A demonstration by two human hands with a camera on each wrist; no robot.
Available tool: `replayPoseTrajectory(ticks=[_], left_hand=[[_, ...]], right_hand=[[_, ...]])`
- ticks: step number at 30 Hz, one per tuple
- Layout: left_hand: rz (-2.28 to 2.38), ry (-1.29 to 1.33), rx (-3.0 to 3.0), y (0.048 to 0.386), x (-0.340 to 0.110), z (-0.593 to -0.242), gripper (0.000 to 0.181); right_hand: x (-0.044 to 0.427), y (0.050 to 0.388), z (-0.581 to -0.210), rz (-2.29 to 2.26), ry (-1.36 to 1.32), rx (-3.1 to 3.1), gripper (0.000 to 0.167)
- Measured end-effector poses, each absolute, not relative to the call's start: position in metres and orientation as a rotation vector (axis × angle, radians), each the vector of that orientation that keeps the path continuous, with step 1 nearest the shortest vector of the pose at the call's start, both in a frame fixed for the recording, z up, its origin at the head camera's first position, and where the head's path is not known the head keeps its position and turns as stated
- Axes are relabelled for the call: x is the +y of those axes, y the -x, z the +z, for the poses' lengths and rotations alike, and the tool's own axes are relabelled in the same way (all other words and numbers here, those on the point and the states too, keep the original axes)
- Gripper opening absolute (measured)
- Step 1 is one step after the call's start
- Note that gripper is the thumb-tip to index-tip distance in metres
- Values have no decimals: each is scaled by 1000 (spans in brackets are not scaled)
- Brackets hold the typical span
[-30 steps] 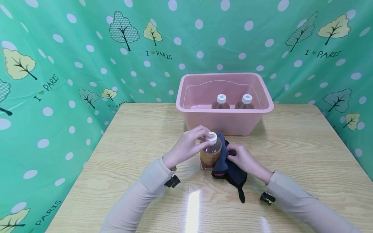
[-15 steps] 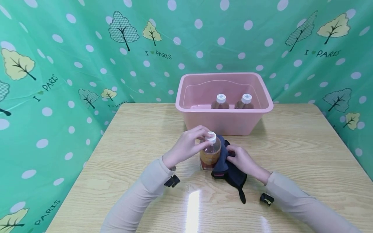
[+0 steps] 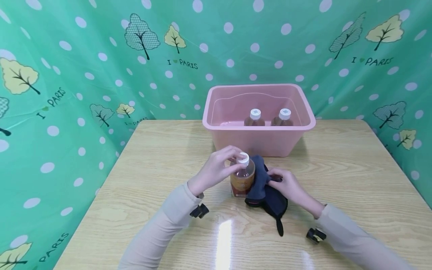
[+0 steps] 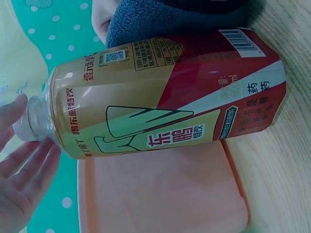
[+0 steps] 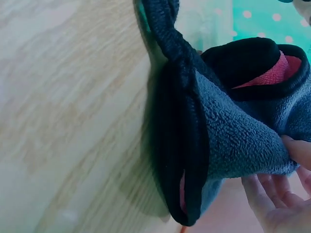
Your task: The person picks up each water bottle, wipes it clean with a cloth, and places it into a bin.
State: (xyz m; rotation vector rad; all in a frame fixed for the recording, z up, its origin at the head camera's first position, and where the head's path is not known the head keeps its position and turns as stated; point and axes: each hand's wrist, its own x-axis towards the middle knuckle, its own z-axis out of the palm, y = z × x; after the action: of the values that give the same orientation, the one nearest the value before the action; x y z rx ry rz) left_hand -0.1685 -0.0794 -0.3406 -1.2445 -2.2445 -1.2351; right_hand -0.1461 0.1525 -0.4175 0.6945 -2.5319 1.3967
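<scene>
A drink bottle [image 3: 242, 183] with a white cap stands upright on the table, a gold and red label round it. My left hand [image 3: 216, 167] grips it by the cap and neck from the left, as the left wrist view also shows. Against the bottle's right side lies a bunched dark blue-grey cloth [image 3: 259, 183] with black edging and a hanging loop. My right hand [image 3: 287, 186] pinches a fold of this cloth between thumb and fingers. In the right wrist view, the cloth [image 5: 238, 131] shows a pink inner side, and its lower part rests on the table.
Just behind the hands stands a pink bin [image 3: 249, 140] with two white-capped bottles, a left one [image 3: 255, 119] and a right one [image 3: 285, 118], at its front wall. A green patterned curtain [image 3: 189, 90] hangs behind the wooden table [image 3: 152, 161].
My right hand has shifted slightly to the right with the pinched fold, and the cloth's upper part spreads wider beside the bottle. My left hand keeps its grip on the bottle.
</scene>
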Motion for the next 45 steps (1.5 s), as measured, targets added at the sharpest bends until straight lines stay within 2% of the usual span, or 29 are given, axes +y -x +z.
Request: replayPoseTrajectory(ticks=[11,25,33,45], left_hand=[[-1255,1275,-2244,172,-87,-329,18],[-1272,1325,-2196,181,-98,-286,18],[-1297,1301,-2184,189,-104,-246,19],[-1235,1019,-2503,208,-110,-171,23]], right_hand=[[174,133,-405,1469,-579,-2550,12],[192,121,-396,1456,-514,-2502,14],[197,116,-395,1450,-536,-2477,15],[206,110,-395,1437,-535,-2514,14]])
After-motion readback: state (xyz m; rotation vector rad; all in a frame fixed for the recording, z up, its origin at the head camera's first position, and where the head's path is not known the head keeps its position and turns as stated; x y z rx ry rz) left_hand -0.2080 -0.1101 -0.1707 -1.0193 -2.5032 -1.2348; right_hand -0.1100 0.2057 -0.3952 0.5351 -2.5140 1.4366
